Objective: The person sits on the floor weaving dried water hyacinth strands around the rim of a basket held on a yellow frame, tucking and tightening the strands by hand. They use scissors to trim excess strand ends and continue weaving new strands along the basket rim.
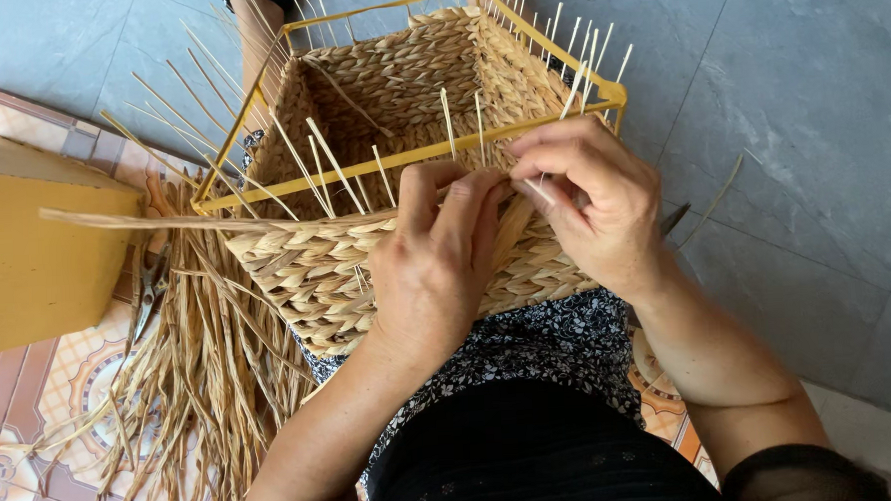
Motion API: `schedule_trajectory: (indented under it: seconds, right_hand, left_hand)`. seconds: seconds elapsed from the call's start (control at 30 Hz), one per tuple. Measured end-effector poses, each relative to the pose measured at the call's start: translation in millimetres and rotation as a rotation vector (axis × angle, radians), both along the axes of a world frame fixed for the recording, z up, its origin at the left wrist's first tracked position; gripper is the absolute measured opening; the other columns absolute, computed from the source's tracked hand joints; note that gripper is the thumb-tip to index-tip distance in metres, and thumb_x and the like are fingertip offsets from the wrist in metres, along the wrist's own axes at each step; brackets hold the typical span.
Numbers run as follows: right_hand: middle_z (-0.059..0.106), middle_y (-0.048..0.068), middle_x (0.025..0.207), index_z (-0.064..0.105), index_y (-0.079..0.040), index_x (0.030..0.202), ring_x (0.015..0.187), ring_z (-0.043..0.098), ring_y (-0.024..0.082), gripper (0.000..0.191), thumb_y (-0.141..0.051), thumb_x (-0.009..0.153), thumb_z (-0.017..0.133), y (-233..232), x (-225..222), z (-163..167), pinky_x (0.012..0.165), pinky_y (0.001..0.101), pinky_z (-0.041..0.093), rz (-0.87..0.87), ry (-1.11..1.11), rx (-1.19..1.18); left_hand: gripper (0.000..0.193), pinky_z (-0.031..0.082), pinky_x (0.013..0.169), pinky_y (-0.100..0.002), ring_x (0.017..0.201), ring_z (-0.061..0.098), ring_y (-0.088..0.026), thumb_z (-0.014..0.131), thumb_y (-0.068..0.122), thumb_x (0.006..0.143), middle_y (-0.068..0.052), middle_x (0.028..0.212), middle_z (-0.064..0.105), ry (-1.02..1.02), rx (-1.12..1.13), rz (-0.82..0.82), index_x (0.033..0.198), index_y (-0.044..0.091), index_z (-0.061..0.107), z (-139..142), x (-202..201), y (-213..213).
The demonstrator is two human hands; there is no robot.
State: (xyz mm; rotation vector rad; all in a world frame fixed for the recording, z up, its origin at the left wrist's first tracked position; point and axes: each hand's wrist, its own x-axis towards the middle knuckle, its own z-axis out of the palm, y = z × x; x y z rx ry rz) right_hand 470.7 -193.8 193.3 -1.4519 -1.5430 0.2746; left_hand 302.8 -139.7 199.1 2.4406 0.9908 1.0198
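Hands (pixel 510 228) pinched on straw strand (pixel 214 221) at basket (pixel 399 92) rim, open floor (pixel 810 114) rightward.

Both forearms reach forward and upward from the bottom edge, bare to the elbows, and the hands meet side by side. The left hand (pixel 436 256) is knuckles-up, its thumb and forefinger pinched together at the top. The right hand (pixel 593 199) curls inward, fingers bent, its fingertips (pixel 521 155) closed just beside the left hand's.
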Motion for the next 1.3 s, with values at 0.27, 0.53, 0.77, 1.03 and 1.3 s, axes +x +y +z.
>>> schedule_trajectory:
  seconds: [0.27,0.53,0.77,1.03,1.3]
  right_hand:
    - [0.076,0.008,0.105,0.064,-0.001,0.112,0.094,0.075,0.011,0.010,0.005,0.107,0.071,-1,-2,-12,0.078,0.0231,0.062,-0.081,0.098,-0.003]
    - [0.077,0.007,0.104,0.066,0.000,0.109,0.084,0.070,0.006,0.010,0.006,0.106,0.072,2,1,-6,0.071,0.0192,0.056,-0.050,0.146,-0.039]
    - [0.076,0.006,0.102,0.066,0.000,0.107,0.086,0.071,0.006,0.010,0.007,0.104,0.073,4,1,-2,0.071,0.0200,0.057,-0.061,0.172,-0.081]
    - [0.076,0.006,0.101,0.066,0.001,0.106,0.084,0.071,0.007,0.010,0.006,0.103,0.074,2,6,-4,0.070,0.0200,0.057,-0.035,0.134,-0.086]
    - [0.077,0.007,0.091,0.069,-0.001,0.105,0.061,0.067,0.004,0.010,0.007,0.101,0.064,3,23,11,0.054,0.0200,0.052,-0.081,0.234,-0.046]
  left_hand:
    - [0.010,0.049,0.042,-0.028,0.061,0.062,-0.015,0.073,0.013,0.101,-0.009,0.104,0.063,0.121,-0.009,0.014,0.107,0.005,0.073,19,-16,-4]
    - [0.022,0.053,0.072,-0.036,0.085,0.055,-0.024,0.074,0.011,0.091,-0.014,0.099,0.051,0.290,0.108,-0.070,0.103,-0.001,0.061,18,2,-12]
    - [0.029,0.054,0.062,-0.036,0.078,0.061,-0.022,0.073,0.009,0.091,-0.012,0.096,0.054,0.229,-0.020,-0.105,0.110,0.000,0.053,15,4,-14]
    - [0.052,0.052,0.050,-0.033,0.068,0.064,-0.021,0.073,0.016,0.091,-0.011,0.095,0.056,0.107,-0.065,-0.096,0.136,-0.001,0.053,19,-2,-11]
    - [0.022,0.056,0.059,-0.033,0.084,0.064,-0.022,0.068,0.001,0.092,-0.012,0.096,0.053,0.246,0.050,-0.118,0.114,0.000,0.064,19,1,7]
